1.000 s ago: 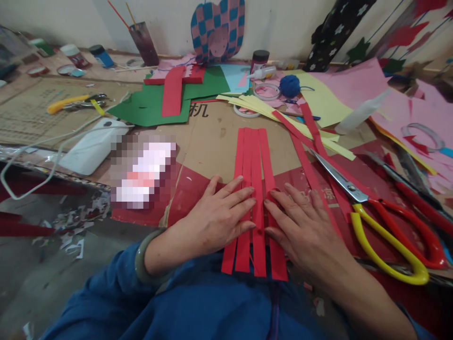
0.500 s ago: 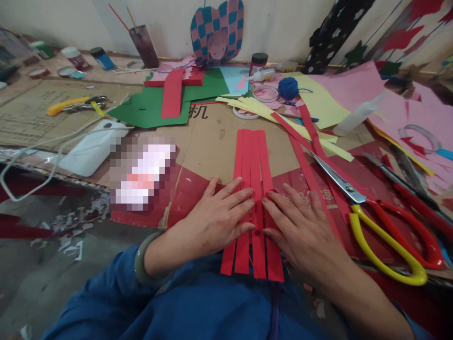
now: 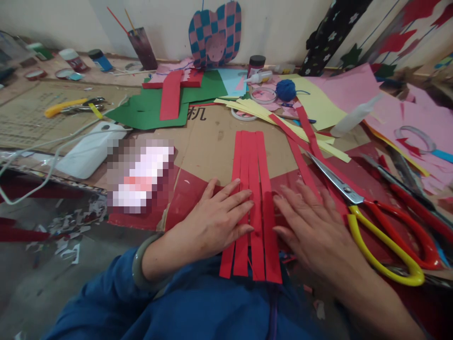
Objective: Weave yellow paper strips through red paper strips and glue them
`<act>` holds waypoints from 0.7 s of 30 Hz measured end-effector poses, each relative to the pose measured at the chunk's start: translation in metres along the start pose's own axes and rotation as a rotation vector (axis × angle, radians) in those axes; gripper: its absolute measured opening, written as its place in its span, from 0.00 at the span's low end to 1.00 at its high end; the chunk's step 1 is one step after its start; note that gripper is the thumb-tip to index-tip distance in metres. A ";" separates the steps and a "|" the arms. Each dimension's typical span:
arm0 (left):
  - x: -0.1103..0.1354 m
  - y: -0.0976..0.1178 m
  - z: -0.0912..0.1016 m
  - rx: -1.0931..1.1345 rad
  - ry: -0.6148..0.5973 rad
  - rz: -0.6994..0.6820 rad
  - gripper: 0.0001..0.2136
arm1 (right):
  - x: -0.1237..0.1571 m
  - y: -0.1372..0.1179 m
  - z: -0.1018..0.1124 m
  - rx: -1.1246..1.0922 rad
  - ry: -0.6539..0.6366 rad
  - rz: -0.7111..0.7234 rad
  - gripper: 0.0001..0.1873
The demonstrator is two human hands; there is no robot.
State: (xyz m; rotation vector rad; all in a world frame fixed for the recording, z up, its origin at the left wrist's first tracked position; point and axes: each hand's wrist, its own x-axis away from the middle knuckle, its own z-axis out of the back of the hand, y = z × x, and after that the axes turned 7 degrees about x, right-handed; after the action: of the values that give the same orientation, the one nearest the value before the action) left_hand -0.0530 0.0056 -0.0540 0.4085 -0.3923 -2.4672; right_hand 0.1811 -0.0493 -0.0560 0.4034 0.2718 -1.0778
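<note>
Several red paper strips (image 3: 255,203) lie side by side on the cardboard, their near ends reaching past the table edge over my lap. My left hand (image 3: 222,212) rests flat on the left strips with its fingers spread. Just right of the strips is my right hand (image 3: 307,217), open and apart from them or barely at their edge. Near that hand, more loose red strips (image 3: 300,163) run toward the back. Scissors (image 3: 354,196) with one yellow and one red handle lie to the right, blades pointing away.
A phone (image 3: 141,177), blurred out, and a white power bank (image 3: 88,153) with a cable lie on the left. Green paper (image 3: 141,111), a blue yarn ball (image 3: 286,89), yellow strips (image 3: 262,113) and a glue bottle (image 3: 356,115) sit farther back. Pliers (image 3: 76,106) lie far left.
My right hand has moved off the right-hand strips, to the right. My left hand stays on the strips. The view has shifted slightly.
</note>
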 end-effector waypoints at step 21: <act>0.002 -0.001 -0.003 0.015 0.023 0.009 0.20 | 0.006 0.007 -0.001 0.078 -0.044 -0.012 0.24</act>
State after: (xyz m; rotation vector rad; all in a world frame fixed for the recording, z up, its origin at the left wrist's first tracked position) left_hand -0.0536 0.0047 -0.0569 0.4404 -0.4025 -2.4503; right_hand 0.1900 -0.0509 -0.0587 0.4478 0.1942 -1.1101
